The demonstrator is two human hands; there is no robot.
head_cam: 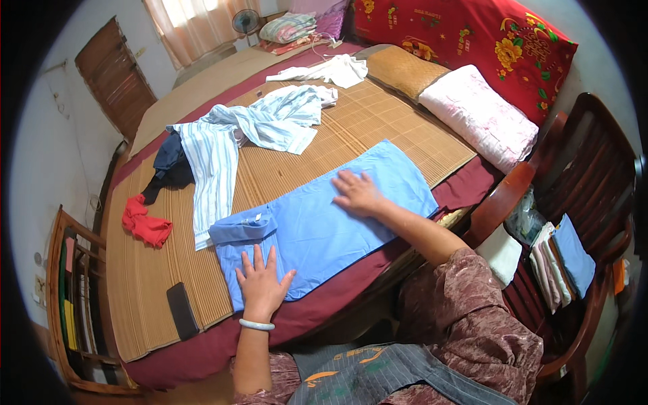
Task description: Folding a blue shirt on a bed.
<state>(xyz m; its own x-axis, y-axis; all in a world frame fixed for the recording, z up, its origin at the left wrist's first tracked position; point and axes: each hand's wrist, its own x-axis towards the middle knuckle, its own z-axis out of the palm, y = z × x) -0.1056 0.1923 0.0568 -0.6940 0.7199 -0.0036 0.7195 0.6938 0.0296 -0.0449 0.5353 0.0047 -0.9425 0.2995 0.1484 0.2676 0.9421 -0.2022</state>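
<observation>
A light blue collared shirt (324,228) lies folded into a long strip along the near edge of the bed, its collar toward the left. My left hand (263,281) rests flat with fingers spread on the collar end, just below the collar (243,228). Farther right, my right hand (357,194) is over the middle of the strip, palm down and slightly blurred, with its fingers apart. Neither hand grips anything. Under the shirt is a brown bamboo mat (273,177).
Past the shirt lie a striped garment (253,121), dark clothing (172,162), a red cloth (147,221) and a white garment (329,71). A black phone (182,310) sits left of my left hand. Folded clothes (562,263) rest on a wooden chair (582,152) at right.
</observation>
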